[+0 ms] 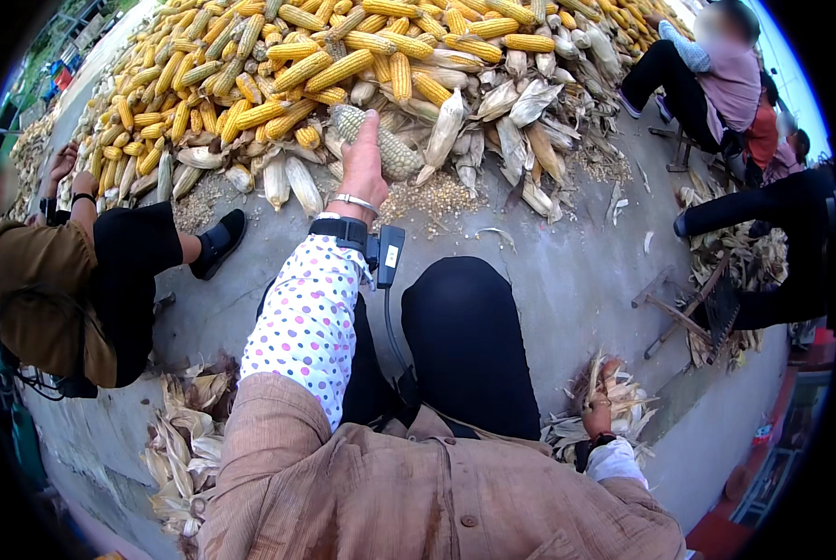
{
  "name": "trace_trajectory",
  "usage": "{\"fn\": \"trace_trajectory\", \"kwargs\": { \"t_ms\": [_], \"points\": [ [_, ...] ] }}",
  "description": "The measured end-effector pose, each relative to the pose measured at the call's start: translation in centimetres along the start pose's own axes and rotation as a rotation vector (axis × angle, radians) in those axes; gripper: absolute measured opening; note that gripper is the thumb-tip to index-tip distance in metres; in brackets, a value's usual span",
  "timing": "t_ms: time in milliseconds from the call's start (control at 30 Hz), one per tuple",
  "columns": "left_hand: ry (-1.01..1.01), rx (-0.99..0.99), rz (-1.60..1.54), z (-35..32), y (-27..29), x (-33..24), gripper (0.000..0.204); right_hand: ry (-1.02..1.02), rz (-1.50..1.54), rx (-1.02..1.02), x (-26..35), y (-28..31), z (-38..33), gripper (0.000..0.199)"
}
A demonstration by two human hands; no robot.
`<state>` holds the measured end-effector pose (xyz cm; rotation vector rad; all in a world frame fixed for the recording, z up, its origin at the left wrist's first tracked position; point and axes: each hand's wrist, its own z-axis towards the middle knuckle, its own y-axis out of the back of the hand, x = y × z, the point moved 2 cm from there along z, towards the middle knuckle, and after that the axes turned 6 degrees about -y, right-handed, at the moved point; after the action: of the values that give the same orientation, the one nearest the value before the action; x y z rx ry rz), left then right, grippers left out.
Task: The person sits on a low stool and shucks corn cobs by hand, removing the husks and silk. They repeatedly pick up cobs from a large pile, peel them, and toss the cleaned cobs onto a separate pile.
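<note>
The left hand (364,166) is stretched forward to the foot of the corn pile (343,56), its fingers closed around a pale, partly husked corn cob (380,142) whose long axis runs from upper left down to the right, just beyond the knuckles. The right hand (603,403) hangs low beside the right knee, far from the pile, gripping a bunch of dry husks (623,397). The left hand is thus much the nearer to the cobs on the concrete floor (567,271).
</note>
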<state>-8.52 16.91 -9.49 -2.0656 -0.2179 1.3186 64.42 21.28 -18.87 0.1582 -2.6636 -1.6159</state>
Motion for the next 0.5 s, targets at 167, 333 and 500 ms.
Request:
{"fn": "trace_trajectory", "kwargs": {
  "t_ms": [167,333,500],
  "points": [
    [0.109,-0.075,-0.003,-1.3,-0.7,1.4,0.038,0.606,0.451,-0.158,26.8,8.8,7.6,0.038],
    [0.202,-0.002,0.016,-5.0,-3.6,0.3,0.032,1.056,0.874,0.169,49.1,18.1,2.7,0.067],
    [0.354,0.354,0.174,-7.3,-2.9,-2.3,0.053,1.114,0.88,0.199,57.1,19.5,-0.3,0.066]
  ]
}}
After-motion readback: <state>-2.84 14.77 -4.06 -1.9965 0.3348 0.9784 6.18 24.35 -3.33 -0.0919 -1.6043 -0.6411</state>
